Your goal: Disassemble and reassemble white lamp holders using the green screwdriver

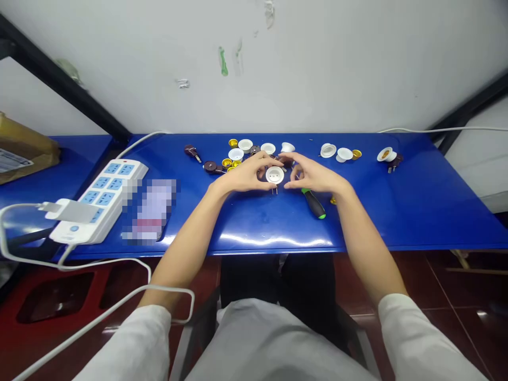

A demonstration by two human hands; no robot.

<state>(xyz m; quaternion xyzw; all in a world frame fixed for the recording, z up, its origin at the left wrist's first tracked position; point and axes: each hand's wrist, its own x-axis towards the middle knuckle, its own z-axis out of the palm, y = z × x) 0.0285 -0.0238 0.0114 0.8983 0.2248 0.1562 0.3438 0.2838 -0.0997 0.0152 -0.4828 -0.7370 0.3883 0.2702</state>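
Note:
A round white socket piece [274, 175] with two metal pins below it is between my two hands. My left hand [251, 173] curves round its left side, thumb and fingers closed on it. On the other side my right hand [311, 173] is curved with its fingers bent; its thumb and index fingertip are apart and I see nothing between them. Under my right hand lies a screwdriver with a black and green handle [315, 204]. Just behind my hands are white cups [268, 148], gold cups [226, 163] and dark brown plug parts [210, 166].
A white power strip [113, 185] with a charger and cable lies on the blue table [254, 227] at the left, beside a blurred phone [153, 211]. White rings [343, 154], a gold cup [356, 154] and an assembled plug piece [387, 154] lie at the right. A wall stands behind.

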